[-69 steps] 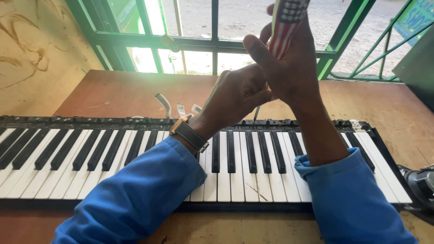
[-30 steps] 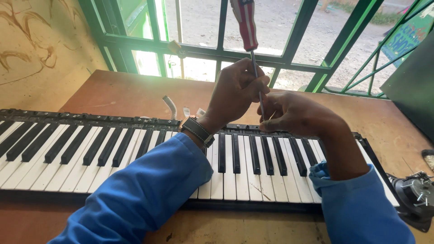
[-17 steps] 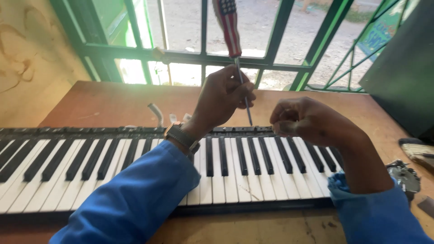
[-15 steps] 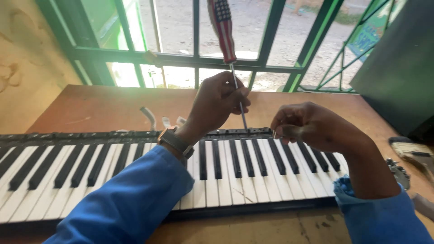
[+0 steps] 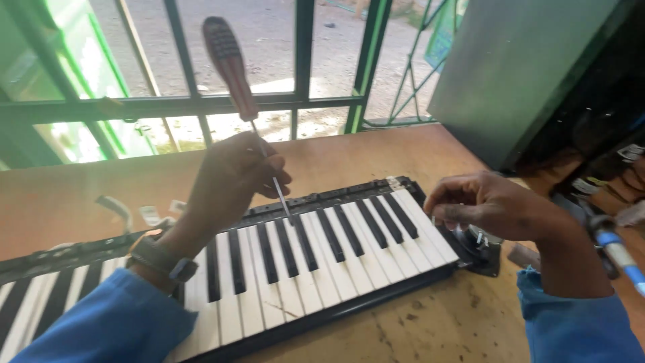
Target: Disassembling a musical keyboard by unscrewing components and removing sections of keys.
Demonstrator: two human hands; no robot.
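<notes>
On a brown wooden tabletop [image 5: 416, 151] below a green-barred window [image 5: 302, 101] lies a black electronic keyboard with white and black keys [image 5: 322, 259], running from the lower left toward the right. The left hand [image 5: 232, 178] hovers over the keyboard's rear edge, its grip closed around the thin metal shaft of a long screwdriver with a dark red ribbed handle [image 5: 232, 64]. The screwdriver stands nearly upright, handle leaning up and left, tip down at the black keys near the back strip. A dark wristwatch [image 5: 161, 259] sits on that wrist above a blue sleeve [image 5: 101, 323]. The right hand [image 5: 487, 205] is off the keyboard's right end, fingers curled narrowly together over a small dark round speaker-like part [image 5: 480, 245] on the tabletop; it seems to pinch something tiny, but the view is too blurred to tell. A large grey-green panel [image 5: 531, 67] stands at the upper right.
</notes>
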